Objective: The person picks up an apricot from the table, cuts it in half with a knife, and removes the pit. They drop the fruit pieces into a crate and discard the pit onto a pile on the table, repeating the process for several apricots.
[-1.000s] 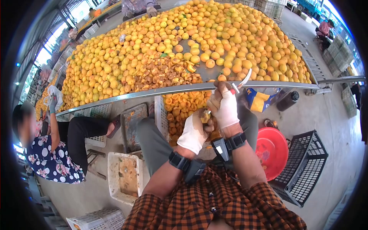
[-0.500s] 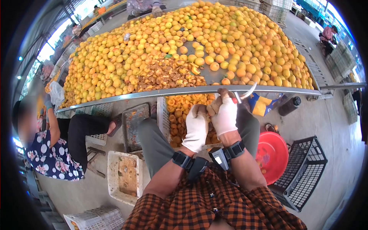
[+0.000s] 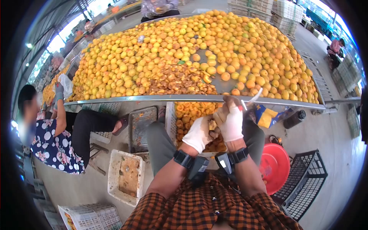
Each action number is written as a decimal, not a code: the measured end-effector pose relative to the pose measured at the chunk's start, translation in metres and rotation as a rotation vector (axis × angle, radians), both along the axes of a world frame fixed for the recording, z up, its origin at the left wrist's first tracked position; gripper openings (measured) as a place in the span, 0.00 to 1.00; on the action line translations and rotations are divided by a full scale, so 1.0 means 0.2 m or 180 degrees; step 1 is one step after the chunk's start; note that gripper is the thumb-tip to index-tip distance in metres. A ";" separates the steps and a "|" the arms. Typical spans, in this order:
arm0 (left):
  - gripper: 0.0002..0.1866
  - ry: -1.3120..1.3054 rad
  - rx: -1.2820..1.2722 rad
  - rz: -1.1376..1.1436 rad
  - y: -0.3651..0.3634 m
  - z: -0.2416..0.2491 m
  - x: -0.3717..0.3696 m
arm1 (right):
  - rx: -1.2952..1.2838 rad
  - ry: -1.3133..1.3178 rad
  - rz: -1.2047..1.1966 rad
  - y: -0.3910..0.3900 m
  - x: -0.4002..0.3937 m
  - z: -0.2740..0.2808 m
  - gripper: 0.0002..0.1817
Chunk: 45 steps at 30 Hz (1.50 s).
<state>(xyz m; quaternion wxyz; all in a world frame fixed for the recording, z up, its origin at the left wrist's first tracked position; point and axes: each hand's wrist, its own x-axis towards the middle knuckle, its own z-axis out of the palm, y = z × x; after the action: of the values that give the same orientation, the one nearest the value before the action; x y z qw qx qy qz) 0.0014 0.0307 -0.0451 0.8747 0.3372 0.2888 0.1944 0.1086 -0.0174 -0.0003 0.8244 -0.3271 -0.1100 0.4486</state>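
My right hand [image 3: 232,122], in a white glove with stained fingertips, is closed around a curved knife [image 3: 253,97]. Its pale blade points up and right, near the table's front rail, and a bit of red shows by the grip. My left hand [image 3: 198,132], also gloved, is curled beside it with a small yellowish apricot piece [image 3: 212,124] at its fingers, partly hidden. Both hands meet above a white crate [image 3: 171,119] of halved apricots [image 3: 186,112] between my knees. Beyond them, whole apricots [image 3: 153,50] cover the metal table, with a brown heap of apricot scraps [image 3: 178,80] at its near edge.
A red basin [image 3: 276,168] and a black crate [image 3: 306,184] stand to the right, near a dark bottle [image 3: 294,119]. At left are a dirty white tub [image 3: 125,178], a grey tray [image 3: 141,128] and a seated co-worker [image 3: 57,142]. Another person [image 3: 159,8] sits across the table.
The view has tilted, so the table sits lower and further right. My left hand has turned and its fingers have loosened somewhat, exposing the apricot piece. The knife stays in my right hand.
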 end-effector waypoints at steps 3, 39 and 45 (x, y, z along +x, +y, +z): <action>0.11 -0.0131 -0.0821 0.0096 0.01 0.09 0.03 | 0.0281 0.0468 0.0232 0.00 0.04 -0.03 0.10; 0.11 -0.1121 0.0228 0.2451 0.55 0.22 -0.01 | -0.0571 0.0307 0.0697 0.48 0.07 -0.06 0.06; 0.12 0.1200 0.2802 0.1664 0.41 0.15 -0.14 | -0.0665 -0.2668 -0.0373 0.66 0.16 -0.16 0.14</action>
<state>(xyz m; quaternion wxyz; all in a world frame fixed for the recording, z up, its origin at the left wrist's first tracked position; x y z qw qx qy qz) -0.0274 0.1121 -0.0160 0.5065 0.6175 0.4061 0.4441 0.1413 0.1155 -0.0328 0.6950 -0.5683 -0.3704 0.2382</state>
